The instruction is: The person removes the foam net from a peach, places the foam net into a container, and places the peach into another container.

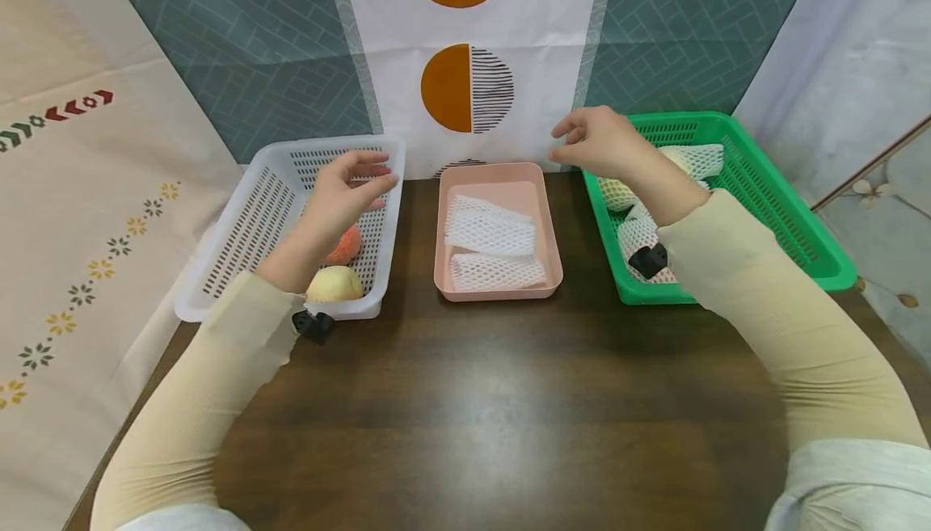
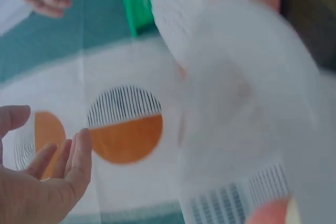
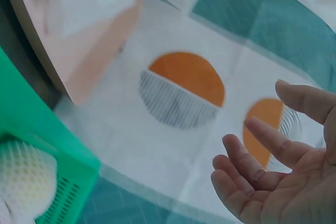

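Note:
Above the white basket on the left hovers my left hand, its fingers relaxed and holding nothing. Beneath it in that basket lie a reddish round fruit and a pale yellow one. My right hand is raised at the near-left edge of the green basket, also with loose fingers and nothing in them. White foam nets and net-wrapped fruit lie in the green basket, partly hidden by my right forearm. Between the baskets, a pink tray holds white foam net sleeves.
All three containers stand along the back of a dark wooden table. A patterned cloth with orange circles hangs behind them. Light embroidered fabric borders the left side. A small black camera sits on each wrist.

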{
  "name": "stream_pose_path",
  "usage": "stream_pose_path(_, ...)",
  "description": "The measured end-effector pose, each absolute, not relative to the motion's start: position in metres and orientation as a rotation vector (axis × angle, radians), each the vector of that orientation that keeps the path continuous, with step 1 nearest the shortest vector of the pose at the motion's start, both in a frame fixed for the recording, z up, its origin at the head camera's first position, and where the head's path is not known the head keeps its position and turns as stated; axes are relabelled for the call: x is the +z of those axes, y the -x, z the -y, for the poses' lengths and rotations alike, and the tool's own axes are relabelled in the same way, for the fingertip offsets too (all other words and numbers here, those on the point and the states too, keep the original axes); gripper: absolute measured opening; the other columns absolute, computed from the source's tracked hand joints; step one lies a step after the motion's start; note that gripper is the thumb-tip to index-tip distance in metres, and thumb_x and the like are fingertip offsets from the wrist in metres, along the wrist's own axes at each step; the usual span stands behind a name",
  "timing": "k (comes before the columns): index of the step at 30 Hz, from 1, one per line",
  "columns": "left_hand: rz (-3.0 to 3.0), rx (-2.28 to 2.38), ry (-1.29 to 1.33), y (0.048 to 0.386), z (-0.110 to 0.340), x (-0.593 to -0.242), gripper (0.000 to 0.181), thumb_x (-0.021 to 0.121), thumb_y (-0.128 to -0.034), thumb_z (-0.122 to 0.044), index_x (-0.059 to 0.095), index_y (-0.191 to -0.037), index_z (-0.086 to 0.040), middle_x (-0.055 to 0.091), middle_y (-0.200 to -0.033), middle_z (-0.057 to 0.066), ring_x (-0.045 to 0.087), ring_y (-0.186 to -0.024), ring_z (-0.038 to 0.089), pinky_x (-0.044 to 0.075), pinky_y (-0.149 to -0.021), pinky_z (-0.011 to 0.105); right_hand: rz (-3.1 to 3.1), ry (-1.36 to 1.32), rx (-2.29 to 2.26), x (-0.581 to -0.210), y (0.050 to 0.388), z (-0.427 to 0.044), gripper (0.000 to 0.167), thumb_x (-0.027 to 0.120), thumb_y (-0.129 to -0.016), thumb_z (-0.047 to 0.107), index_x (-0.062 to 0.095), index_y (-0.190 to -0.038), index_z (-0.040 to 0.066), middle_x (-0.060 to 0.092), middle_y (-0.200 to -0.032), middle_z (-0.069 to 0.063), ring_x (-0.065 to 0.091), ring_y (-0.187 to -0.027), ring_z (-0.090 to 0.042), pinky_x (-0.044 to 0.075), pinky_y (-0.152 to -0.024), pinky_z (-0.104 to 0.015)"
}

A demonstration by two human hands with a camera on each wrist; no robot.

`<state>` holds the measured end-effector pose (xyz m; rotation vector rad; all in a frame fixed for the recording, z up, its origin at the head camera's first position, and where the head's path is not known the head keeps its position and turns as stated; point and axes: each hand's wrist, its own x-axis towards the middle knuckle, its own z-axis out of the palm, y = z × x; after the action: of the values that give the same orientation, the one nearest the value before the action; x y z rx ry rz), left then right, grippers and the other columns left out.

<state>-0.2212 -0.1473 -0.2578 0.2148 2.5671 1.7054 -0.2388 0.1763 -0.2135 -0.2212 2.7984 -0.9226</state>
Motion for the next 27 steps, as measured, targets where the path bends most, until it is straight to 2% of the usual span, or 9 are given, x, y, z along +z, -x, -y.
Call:
stream_pose_path(7, -2.205, 1.923, -0.192, 0.218, 0.113, -0.263, 0.051, 0.057, -0.0942, -0.015, 0.041, -0.141, -0.006, 0.049, -0.133, 0.015, 0.053, -0.117, 0.027, 0.049, -0.097, 0.039, -2.77, 0.17, -0.98, -0.19, 0.241, -0.205, 0.06, 0.057, -0.093, 0.037, 0.041, -0.142, 0.006, 0.037, -0.145, -0.024, 0.035, -0.132, -0.041, 0.035, -0.104, -0.057)
stream_pose_path(10, -2.141, 1.978, -0.191, 0.215, 0.097, -0.264, 0.049, 0.058, -0.0937, -0.013, 0.042, -0.14, -0.006, 0.049, -0.13, 0.015, 0.055, -0.115, 0.026, 0.05, -0.096, 0.039, -2.794, 0.162, -0.984, -0.189, 0.245, -0.221, 0.062, 0.059, -0.092, 0.036, 0.04, -0.142, 0.004, 0.036, -0.145, -0.025, 0.034, -0.133, -0.043, 0.032, -0.106, -0.059)
stream_pose_path(15, -2.082, 2.032, -0.247, 0.209, 0.071, -0.272, 0.046, 0.058, -0.0928, -0.008, 0.045, -0.137, -0.005, 0.053, -0.12, 0.014, 0.058, -0.107, 0.024, 0.053, -0.092, 0.041, -2.825, 0.16, -0.978, -0.193, 0.254, -0.248, 0.065, 0.06, -0.091, 0.036, 0.038, -0.143, 0.004, 0.034, -0.148, -0.026, 0.029, -0.135, -0.045, 0.029, -0.107, -0.062)
stream_pose_path(22, -1.991, 2.048, -0.256, 0.201, 0.038, -0.285, 0.048, 0.061, -0.0903, -0.005, 0.046, -0.136, -0.004, 0.047, -0.129, 0.018, 0.055, -0.118, 0.034, 0.054, -0.088, 0.042, -2.79, 0.169, -0.963, -0.205, 0.266, -0.275, 0.068, 0.062, -0.091, 0.034, 0.034, -0.146, 0.006, 0.029, -0.151, -0.025, 0.024, -0.139, -0.044, 0.025, -0.108, -0.063)
stream_pose_path(27, -1.947, 2.025, -0.23, 0.197, 0.016, -0.295, 0.049, 0.062, -0.0903, -0.006, 0.046, -0.136, -0.006, 0.047, -0.13, 0.018, 0.056, -0.115, 0.031, 0.055, -0.086, 0.041, -2.777, 0.202, -0.928, -0.215, 0.269, -0.289, 0.069, 0.063, -0.091, 0.033, 0.032, -0.146, 0.005, 0.029, -0.15, -0.026, 0.022, -0.14, -0.044, 0.023, -0.108, -0.065)
